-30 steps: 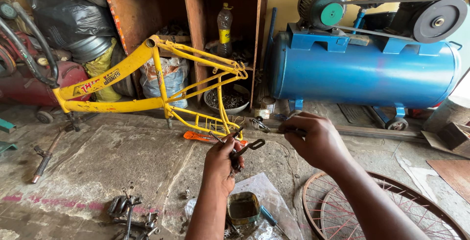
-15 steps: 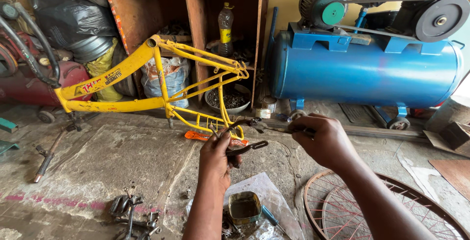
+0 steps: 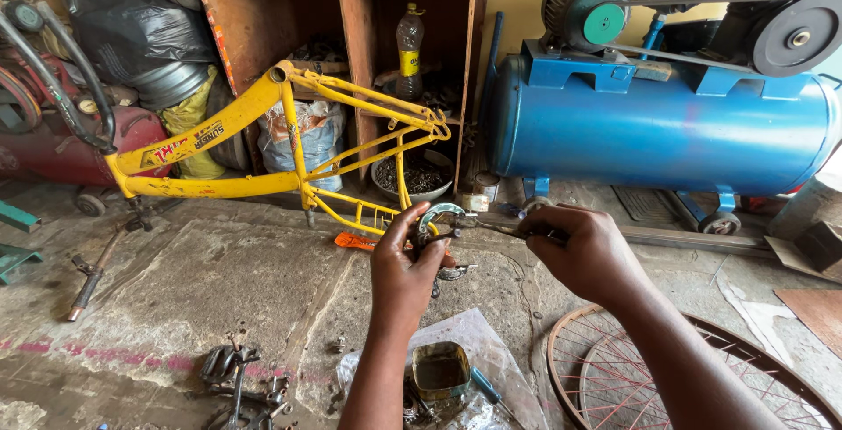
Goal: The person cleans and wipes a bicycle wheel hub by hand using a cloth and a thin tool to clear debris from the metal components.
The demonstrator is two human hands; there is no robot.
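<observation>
Now lifted higher and nearer the yellow frame (image 3: 289,145), left hand (image 3: 405,263) and right hand (image 3: 583,250) with the metal brake caliper (image 3: 438,220), right hand shifted rightward.

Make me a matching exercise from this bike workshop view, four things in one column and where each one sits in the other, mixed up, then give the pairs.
Things:
1. yellow bicycle frame
2. blue compressor tank
3. plastic bottle
4. spoked wheel rim

Places:
A. upright on a shelf of the wooden cabinet
B. flat on the floor, under the right forearm
C. on the floor in front of the wooden cabinet
D. against the yellow wall, on the right

Pairs: 1-C, 2-D, 3-A, 4-B
</observation>
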